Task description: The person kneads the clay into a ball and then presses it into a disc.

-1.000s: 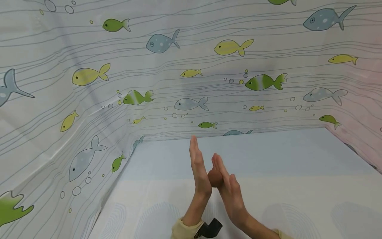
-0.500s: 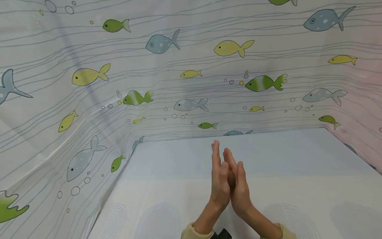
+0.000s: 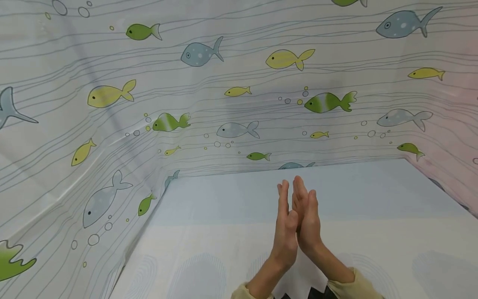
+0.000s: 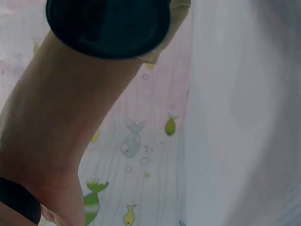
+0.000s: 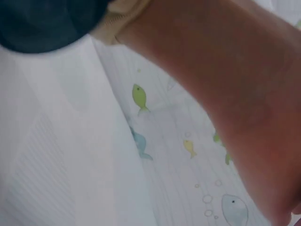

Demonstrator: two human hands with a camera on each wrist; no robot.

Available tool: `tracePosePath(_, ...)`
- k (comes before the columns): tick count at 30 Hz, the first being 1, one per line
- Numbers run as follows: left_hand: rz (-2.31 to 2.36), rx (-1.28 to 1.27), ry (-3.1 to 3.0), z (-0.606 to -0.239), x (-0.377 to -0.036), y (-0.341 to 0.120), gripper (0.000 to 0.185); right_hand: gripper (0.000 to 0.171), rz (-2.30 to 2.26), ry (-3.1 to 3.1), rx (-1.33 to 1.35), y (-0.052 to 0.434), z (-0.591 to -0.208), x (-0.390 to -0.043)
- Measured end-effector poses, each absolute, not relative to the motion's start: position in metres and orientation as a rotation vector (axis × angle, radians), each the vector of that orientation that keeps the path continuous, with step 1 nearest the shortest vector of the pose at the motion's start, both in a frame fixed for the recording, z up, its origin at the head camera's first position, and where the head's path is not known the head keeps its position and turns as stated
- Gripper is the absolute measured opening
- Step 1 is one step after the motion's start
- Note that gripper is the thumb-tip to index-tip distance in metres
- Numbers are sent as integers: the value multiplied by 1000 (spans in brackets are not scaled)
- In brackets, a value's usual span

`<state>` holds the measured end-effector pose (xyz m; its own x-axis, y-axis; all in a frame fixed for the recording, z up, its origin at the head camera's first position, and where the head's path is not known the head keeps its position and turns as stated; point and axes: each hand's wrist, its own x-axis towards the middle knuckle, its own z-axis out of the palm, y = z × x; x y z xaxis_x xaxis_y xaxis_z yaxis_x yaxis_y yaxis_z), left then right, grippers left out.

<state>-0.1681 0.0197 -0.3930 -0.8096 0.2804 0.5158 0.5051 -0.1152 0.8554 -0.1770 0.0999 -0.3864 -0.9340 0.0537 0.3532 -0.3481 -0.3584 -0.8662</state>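
In the head view my left hand [image 3: 286, 234] and right hand [image 3: 309, 226] stand upright, palms facing each other, over the table. Their fingers are straight and point up and away. The heels of the palms meet or nearly meet, while a narrow gap shows between the fingertips. A small brown ball, seen between the palms in the earlier head frames, is hidden now. Bare forearms lead down to pale yellow sleeves [image 3: 354, 286]. The left wrist view shows a forearm [image 4: 61, 117] and the right wrist view a wrist [image 5: 235, 84]; neither shows the ball.
A table [image 3: 186, 241] with a pale blue band and rounded patterns spreads beneath the hands. Behind and beside it hangs a fish-printed curtain [image 3: 209, 104]. Black strap or camera parts [image 3: 321, 293] sit near the sleeves.
Both hands have moved right in the head view. The left hand has come closer against the right, and they shifted along each other. The brown ball went from plainly visible to hidden.
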Motion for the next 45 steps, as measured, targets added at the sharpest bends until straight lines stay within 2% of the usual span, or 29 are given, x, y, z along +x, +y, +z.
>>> tracePosePath(8,-2121,-917,-1913,-386,-159,21,59,76,2372,-1516,326,109,-392,-191)
tracePosePath(18,-2381,-603,-1746,-387,-175,13,61,61,2188,-1658,592,83,-403,-172)
tracePosePath(26,-2489,-434,-1679,-385,-186,4,62,57,2157,-1648,783,72,-397,-159)
tracePosePath(37,-2765,-399,-1372,-370,-203,-25,63,56,2307,-1672,956,57,-385,-136)
tracePosePath(45,-2846,-477,-1222,-369,-199,-28,59,57,2348,-1661,930,53,-377,-125)
